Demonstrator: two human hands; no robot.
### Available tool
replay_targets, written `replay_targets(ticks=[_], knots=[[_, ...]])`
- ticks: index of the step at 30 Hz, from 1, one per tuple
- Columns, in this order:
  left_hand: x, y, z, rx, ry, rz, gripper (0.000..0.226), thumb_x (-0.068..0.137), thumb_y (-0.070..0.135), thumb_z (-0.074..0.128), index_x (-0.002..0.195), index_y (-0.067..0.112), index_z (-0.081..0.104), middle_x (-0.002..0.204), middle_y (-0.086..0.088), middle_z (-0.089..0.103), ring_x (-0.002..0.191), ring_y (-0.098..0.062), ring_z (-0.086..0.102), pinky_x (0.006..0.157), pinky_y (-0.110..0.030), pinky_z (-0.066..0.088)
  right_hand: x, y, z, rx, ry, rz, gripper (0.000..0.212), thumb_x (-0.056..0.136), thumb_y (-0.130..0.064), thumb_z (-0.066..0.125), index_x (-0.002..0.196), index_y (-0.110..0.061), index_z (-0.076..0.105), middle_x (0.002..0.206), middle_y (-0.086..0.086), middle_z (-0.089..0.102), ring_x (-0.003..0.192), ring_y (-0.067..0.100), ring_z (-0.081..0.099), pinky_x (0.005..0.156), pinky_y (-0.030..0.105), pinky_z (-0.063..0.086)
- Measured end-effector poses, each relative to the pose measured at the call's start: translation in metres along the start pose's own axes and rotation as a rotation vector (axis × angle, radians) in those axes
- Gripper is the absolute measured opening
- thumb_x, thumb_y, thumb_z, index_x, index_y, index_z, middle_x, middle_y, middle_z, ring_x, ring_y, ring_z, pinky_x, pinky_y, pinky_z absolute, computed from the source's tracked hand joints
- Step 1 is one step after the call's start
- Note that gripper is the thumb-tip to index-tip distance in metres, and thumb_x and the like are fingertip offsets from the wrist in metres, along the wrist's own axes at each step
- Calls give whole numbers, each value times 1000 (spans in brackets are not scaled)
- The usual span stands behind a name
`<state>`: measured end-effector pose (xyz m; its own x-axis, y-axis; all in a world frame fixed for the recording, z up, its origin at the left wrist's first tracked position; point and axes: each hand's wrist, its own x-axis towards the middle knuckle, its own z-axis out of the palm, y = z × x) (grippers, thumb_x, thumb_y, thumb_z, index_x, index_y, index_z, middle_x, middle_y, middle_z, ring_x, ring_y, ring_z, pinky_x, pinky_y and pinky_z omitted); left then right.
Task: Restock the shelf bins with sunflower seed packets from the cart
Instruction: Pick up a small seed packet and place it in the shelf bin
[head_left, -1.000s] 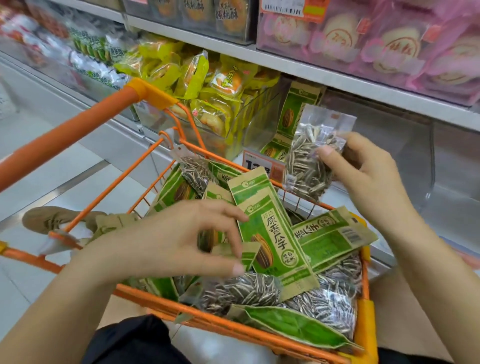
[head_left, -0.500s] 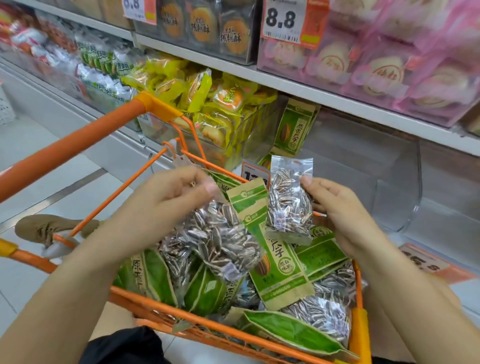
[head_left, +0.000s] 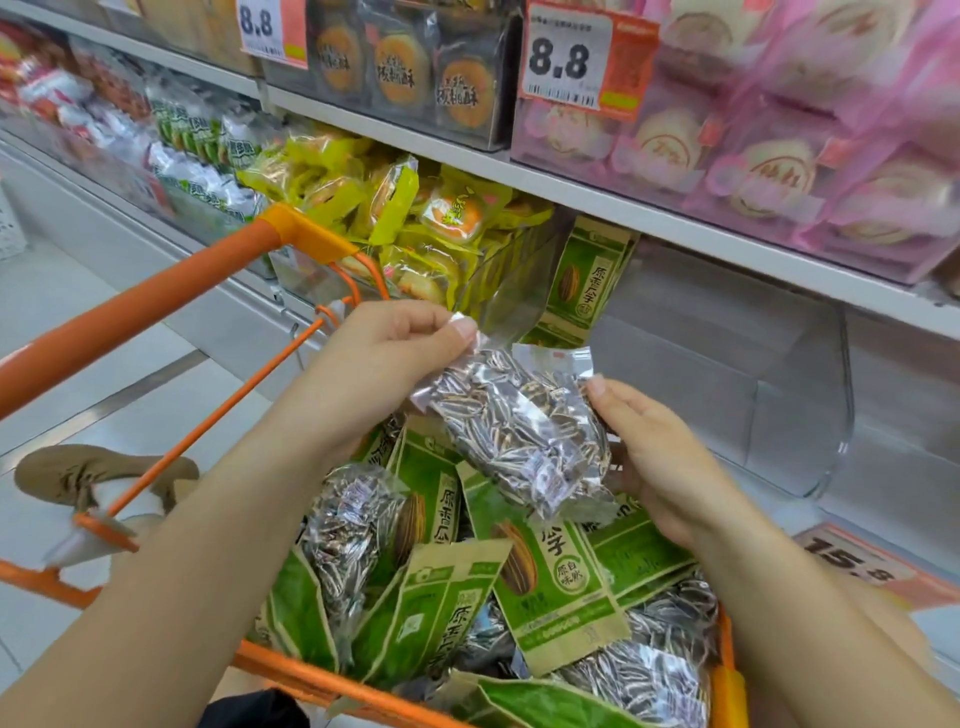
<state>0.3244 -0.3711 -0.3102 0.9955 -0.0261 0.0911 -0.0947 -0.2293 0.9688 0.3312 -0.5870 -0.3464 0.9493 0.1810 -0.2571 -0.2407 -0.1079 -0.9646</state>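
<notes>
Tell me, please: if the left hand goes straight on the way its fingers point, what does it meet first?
Probably the clear shelf bin holding green seed packets; the left hand points up-right toward it. Depth is unclear.

The right hand's (head_left: 660, 457) fingers lie hidden behind the clear seed packet (head_left: 519, 431). The cart's (head_left: 332, 680) near rim runs off the bottom edge. Far left shelf goods (head_left: 78, 104) are blurred.

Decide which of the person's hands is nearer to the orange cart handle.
Left. The left hand pinches the top corner of the seed packet just right of the orange cart handle. The right hand supports the packet's far side, farther away.
</notes>
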Motion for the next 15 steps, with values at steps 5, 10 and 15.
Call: replay_targets(ticks=[5,10,15], knots=[[24,4,4,164,-2,-10,27,90,30,62,83,6,71,60,-6,56,45,-2,43,50,-22,32,1,-3,-3,128,-190,84,47,87,-59,51,118,-27,65,119,4,68,110,27,64,98,49,47],[35,-4,18,221,86,51,28,78,47,63,76,20,73,74,-11,70,67,-21,61,69,-39,50,3,4,-4,119,-387,25,85,59,-59,79,133,-26,52,124,1,66,109,22,64,94,37,48],[27,-3,35,352,324,146,28,90,42,58,113,27,62,106,14,62,98,-6,56,85,-30,47,8,9,1,141,-192,23,81,59,-48,79,131,-21,53,115,-1,69,100,15,66,88,32,48]])
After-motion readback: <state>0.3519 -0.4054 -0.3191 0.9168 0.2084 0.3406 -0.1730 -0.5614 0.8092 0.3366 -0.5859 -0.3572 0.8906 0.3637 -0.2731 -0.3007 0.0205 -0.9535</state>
